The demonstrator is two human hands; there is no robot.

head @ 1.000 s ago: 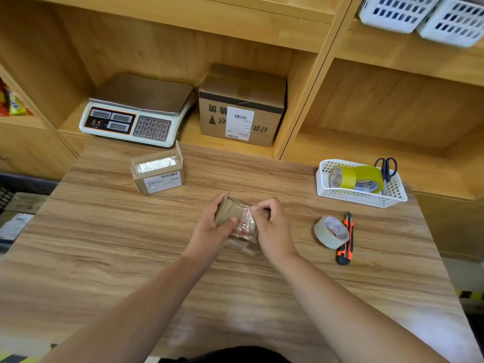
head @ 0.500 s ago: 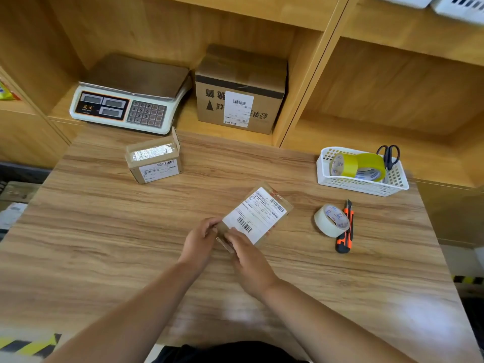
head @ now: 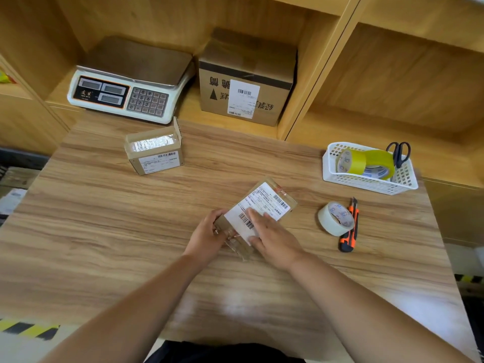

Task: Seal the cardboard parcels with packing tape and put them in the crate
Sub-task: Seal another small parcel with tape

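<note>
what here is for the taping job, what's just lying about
Job: flat labelled cardboard parcel held by left hand and right hand; small open cardboard parcel; white packing tape roll; orange utility knife.
Lying about: white digital scale; large brown carton; white plastic basket of yellow tape, black scissors.

A flat parcel (head: 264, 203) lies label-up, skewed, on the table (head: 131, 231). An open-topped parcel (head: 154, 155) sits back-left. A whitish tape roll (head: 336, 218) rests on edge, right.

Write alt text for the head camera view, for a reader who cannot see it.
On a wooden table, the left hand grips the near end of a small labelled parcel while the right hand lies flat on its label. A tape roll and utility knife lie to the right.
</note>
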